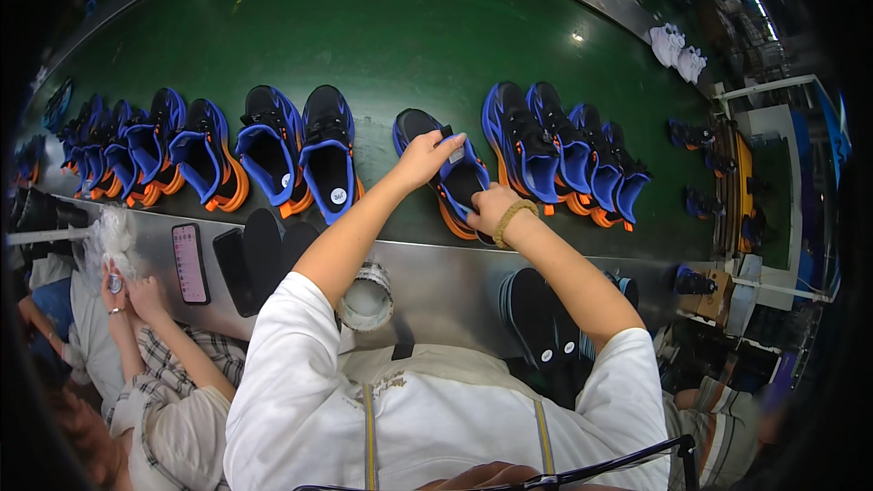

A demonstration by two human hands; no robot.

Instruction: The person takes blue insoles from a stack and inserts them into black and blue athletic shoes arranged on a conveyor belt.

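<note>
A black and blue sneaker with an orange sole (418, 127) stands tilted in front of me on the green surface, toe pointing away. My left hand (431, 160) is closed on its tongue, near the laces. My right hand (496, 207) is closed on the rim of the heel opening, fingers partly inside; a braided band circles that wrist. The inside of the shoe shows dark between my hands. Just to the right stands a close row of matching sneakers (518, 132). Nearest on the left is a pair of the same sneakers (329, 127), with a round white sticker on an insole.
More sneakers (207, 141) line the green belt (409, 36) to the left. A metal ledge (436, 277) along my side bears a phone (189, 264), a white crusted pot (368, 298) and stacked insoles (536, 318). A co-worker's hands (127, 291) are at lower left. White shoes (677, 50) sit far right.
</note>
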